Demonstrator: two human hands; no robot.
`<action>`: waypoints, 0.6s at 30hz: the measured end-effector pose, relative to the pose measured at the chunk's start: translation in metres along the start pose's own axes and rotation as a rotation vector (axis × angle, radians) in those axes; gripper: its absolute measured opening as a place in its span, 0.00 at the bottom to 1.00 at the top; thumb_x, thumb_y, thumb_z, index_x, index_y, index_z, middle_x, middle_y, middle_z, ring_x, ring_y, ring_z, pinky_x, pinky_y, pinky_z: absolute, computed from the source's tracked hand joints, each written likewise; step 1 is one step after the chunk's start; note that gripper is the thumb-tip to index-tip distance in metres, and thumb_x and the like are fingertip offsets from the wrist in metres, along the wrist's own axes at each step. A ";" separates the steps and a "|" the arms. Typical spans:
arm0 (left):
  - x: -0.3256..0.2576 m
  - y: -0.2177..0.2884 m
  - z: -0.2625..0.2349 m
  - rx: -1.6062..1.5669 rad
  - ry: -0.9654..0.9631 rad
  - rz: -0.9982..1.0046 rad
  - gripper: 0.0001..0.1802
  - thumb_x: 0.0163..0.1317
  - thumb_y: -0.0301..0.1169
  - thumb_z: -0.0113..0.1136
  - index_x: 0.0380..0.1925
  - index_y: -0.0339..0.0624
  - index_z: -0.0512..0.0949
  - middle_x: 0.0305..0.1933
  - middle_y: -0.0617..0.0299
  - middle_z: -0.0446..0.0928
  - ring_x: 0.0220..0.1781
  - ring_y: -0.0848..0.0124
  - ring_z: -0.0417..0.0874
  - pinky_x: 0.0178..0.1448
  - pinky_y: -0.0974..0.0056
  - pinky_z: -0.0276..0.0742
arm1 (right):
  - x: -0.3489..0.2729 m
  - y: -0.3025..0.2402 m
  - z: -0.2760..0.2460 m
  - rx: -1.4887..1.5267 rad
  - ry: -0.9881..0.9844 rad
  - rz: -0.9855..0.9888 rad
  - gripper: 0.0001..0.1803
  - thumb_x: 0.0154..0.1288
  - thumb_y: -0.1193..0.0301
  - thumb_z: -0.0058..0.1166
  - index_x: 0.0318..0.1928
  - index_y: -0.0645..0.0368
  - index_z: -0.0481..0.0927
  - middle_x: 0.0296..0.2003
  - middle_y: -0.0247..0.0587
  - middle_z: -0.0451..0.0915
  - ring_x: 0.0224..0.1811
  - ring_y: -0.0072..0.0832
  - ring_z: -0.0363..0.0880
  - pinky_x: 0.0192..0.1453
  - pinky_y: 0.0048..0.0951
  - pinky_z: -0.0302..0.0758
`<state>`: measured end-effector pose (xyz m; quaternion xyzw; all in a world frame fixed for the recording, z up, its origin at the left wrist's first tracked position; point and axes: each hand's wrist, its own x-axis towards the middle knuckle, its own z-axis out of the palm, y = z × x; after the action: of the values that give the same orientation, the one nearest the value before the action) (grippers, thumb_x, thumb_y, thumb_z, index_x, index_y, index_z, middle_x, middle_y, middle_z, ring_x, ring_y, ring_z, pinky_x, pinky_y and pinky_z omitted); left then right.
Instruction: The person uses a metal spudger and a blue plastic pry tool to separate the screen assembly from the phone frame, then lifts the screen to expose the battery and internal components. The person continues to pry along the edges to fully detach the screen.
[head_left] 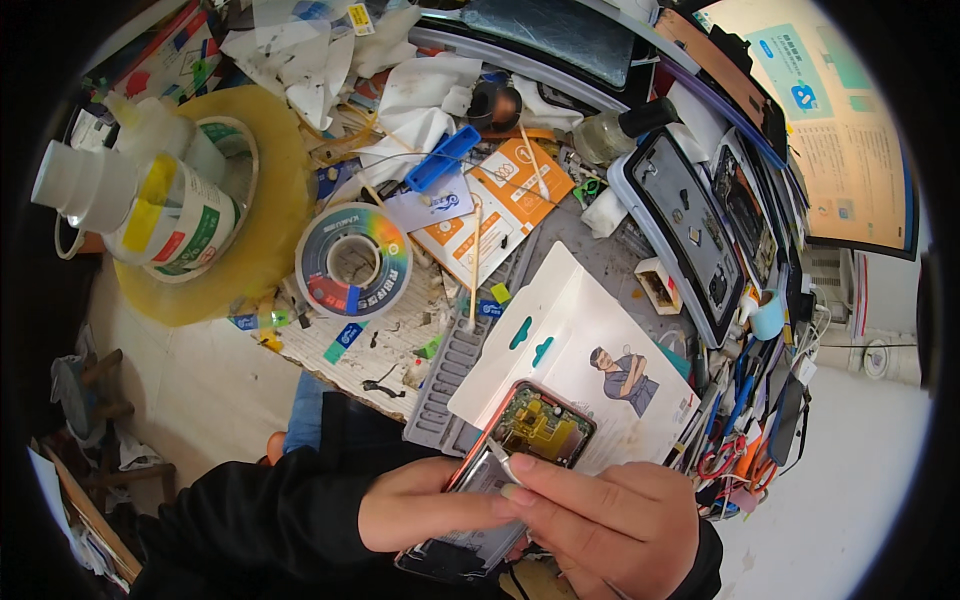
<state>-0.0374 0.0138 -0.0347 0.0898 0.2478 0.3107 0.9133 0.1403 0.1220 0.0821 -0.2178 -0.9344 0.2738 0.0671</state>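
Red-edged phone (545,425), insides exposed, sat at lower centre in the head view, overlapping the near edge of a white box (640,360) with a printed figure. Left hand (425,505) gripped its left side, thumb laid across the top. Right hand (615,520) had fingers bunched over the phone's middle, pinching a thin pale piece (500,455); probably a tool tip, but fingers hid most of it. Ridged grey tray (445,385) lay just left of the box, rainbow-labelled reel (318,278) beyond that.
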 end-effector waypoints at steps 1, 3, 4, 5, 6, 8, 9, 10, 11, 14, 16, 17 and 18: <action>-0.002 -0.001 -0.002 -0.105 -0.076 -0.030 0.30 0.81 0.52 0.49 0.62 0.34 0.76 0.45 0.62 0.80 0.48 0.77 0.79 0.52 0.69 0.75 | -0.001 -0.001 0.001 -0.009 0.037 -0.001 0.17 0.56 0.78 0.63 0.48 0.61 0.87 0.53 0.44 0.87 0.32 0.37 0.86 0.34 0.30 0.80; -0.004 -0.004 -0.004 -0.298 -0.187 -0.089 0.37 0.81 0.57 0.43 0.66 0.32 0.72 0.53 0.55 0.81 0.55 0.70 0.83 0.60 0.65 0.79 | -0.003 0.001 0.002 -0.028 0.109 -0.001 0.16 0.57 0.78 0.63 0.48 0.61 0.87 0.52 0.45 0.87 0.32 0.36 0.86 0.34 0.30 0.80; -0.001 -0.005 -0.005 -0.330 -0.330 0.065 0.43 0.79 0.65 0.34 0.74 0.37 0.63 0.61 0.47 0.79 0.62 0.61 0.84 0.69 0.58 0.78 | -0.005 0.000 0.003 -0.025 0.107 -0.009 0.16 0.57 0.77 0.63 0.48 0.61 0.87 0.52 0.45 0.87 0.31 0.35 0.85 0.34 0.30 0.79; -0.001 -0.007 -0.007 -0.369 -0.337 0.097 0.44 0.79 0.65 0.33 0.76 0.40 0.59 0.64 0.48 0.77 0.64 0.61 0.82 0.71 0.58 0.77 | -0.007 0.001 0.005 -0.021 0.106 -0.018 0.16 0.57 0.77 0.63 0.48 0.62 0.87 0.52 0.45 0.87 0.31 0.35 0.85 0.34 0.30 0.79; 0.002 -0.009 -0.005 -0.390 -0.344 0.146 0.44 0.78 0.66 0.32 0.77 0.41 0.58 0.65 0.48 0.75 0.65 0.60 0.81 0.71 0.57 0.76 | -0.009 0.000 0.007 -0.014 0.103 -0.027 0.16 0.57 0.77 0.63 0.48 0.62 0.87 0.52 0.45 0.87 0.30 0.35 0.85 0.33 0.29 0.79; 0.006 -0.011 -0.002 -0.379 -0.262 0.199 0.44 0.78 0.66 0.32 0.78 0.42 0.57 0.67 0.47 0.73 0.67 0.58 0.79 0.72 0.56 0.74 | -0.011 0.001 0.012 -0.027 0.068 -0.130 0.16 0.57 0.77 0.62 0.47 0.63 0.87 0.51 0.45 0.87 0.30 0.34 0.84 0.33 0.30 0.79; 0.007 -0.011 0.000 -0.369 -0.231 0.216 0.44 0.78 0.66 0.32 0.78 0.42 0.56 0.68 0.47 0.72 0.68 0.58 0.78 0.73 0.55 0.74 | -0.011 0.000 0.015 -0.037 0.081 -0.142 0.16 0.56 0.77 0.63 0.47 0.63 0.87 0.51 0.45 0.88 0.30 0.33 0.84 0.33 0.29 0.79; 0.009 -0.011 0.003 -0.358 -0.197 0.233 0.44 0.78 0.66 0.31 0.78 0.43 0.55 0.69 0.47 0.71 0.68 0.57 0.77 0.74 0.54 0.73 | -0.012 0.000 0.018 -0.046 0.093 -0.155 0.16 0.56 0.77 0.64 0.46 0.63 0.87 0.51 0.46 0.88 0.30 0.33 0.84 0.33 0.29 0.79; 0.009 -0.010 0.006 -0.348 -0.174 0.251 0.45 0.78 0.67 0.31 0.79 0.43 0.54 0.70 0.47 0.69 0.69 0.56 0.76 0.74 0.54 0.72 | -0.012 -0.001 0.020 -0.056 0.106 -0.168 0.16 0.55 0.77 0.64 0.46 0.63 0.87 0.50 0.46 0.88 0.30 0.32 0.84 0.33 0.29 0.79; 0.009 -0.002 0.011 -0.338 -0.126 0.295 0.45 0.77 0.67 0.30 0.80 0.45 0.51 0.73 0.46 0.66 0.72 0.54 0.73 0.76 0.52 0.70 | -0.013 -0.004 0.025 -0.045 0.139 -0.138 0.17 0.53 0.77 0.65 0.46 0.63 0.87 0.51 0.46 0.87 0.29 0.31 0.83 0.32 0.29 0.78; 0.009 0.002 0.015 -0.326 -0.080 0.324 0.46 0.77 0.67 0.29 0.80 0.45 0.50 0.75 0.46 0.63 0.74 0.52 0.71 0.77 0.50 0.68 | -0.015 -0.009 0.024 -0.029 0.094 -0.144 0.18 0.52 0.77 0.66 0.46 0.63 0.87 0.51 0.45 0.87 0.28 0.31 0.82 0.31 0.29 0.77; 0.009 0.003 0.017 -0.319 -0.058 0.338 0.46 0.77 0.68 0.29 0.81 0.46 0.49 0.76 0.46 0.62 0.75 0.52 0.70 0.78 0.50 0.68 | -0.017 -0.012 0.024 -0.034 0.077 -0.146 0.18 0.52 0.77 0.66 0.46 0.63 0.87 0.51 0.45 0.87 0.27 0.31 0.81 0.30 0.29 0.77; 0.009 0.003 0.020 -0.311 -0.033 0.352 0.46 0.77 0.68 0.29 0.81 0.46 0.48 0.77 0.46 0.61 0.75 0.51 0.69 0.78 0.49 0.67 | -0.017 -0.012 0.023 -0.063 0.073 -0.144 0.18 0.52 0.77 0.66 0.46 0.63 0.87 0.52 0.44 0.87 0.26 0.31 0.80 0.30 0.29 0.76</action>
<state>-0.0226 0.0218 -0.0198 -0.0053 0.1624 0.4982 0.8517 0.1458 0.0942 0.0689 -0.1617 -0.9528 0.2307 0.1136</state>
